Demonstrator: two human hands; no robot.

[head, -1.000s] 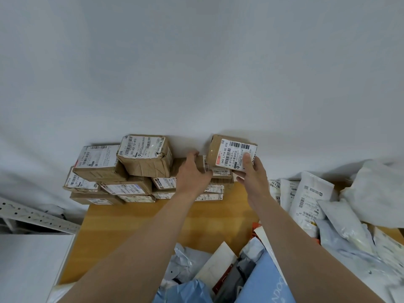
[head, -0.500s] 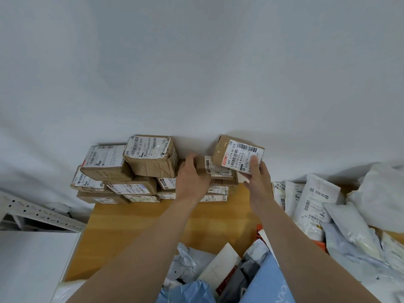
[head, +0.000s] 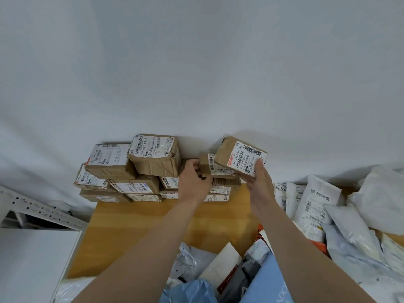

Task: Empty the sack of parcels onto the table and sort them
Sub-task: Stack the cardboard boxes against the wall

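My right hand (head: 259, 182) grips a small brown cardboard box (head: 239, 155) with a white barcode label, tilted above the right end of a stack of cardboard boxes (head: 140, 169) along the wall. My left hand (head: 193, 181) holds the side of a smaller brown box (head: 207, 166) on top of that stack, just left of the held box. Soft white and grey mailer bags (head: 312, 200) lie piled on the right of the wooden table (head: 135, 232). More bags and flat parcels (head: 227, 270) lie at the near edge between my forearms.
A white wall rises straight behind the stacked boxes. A white perforated metal shelf frame (head: 37, 211) and a white surface (head: 32, 263) stand left of the table. A large white bag (head: 382, 193) sits far right.
My right hand has tilted the labelled box and carried it slightly right above the stack. My left hand has shifted its fingers onto the small box's side.
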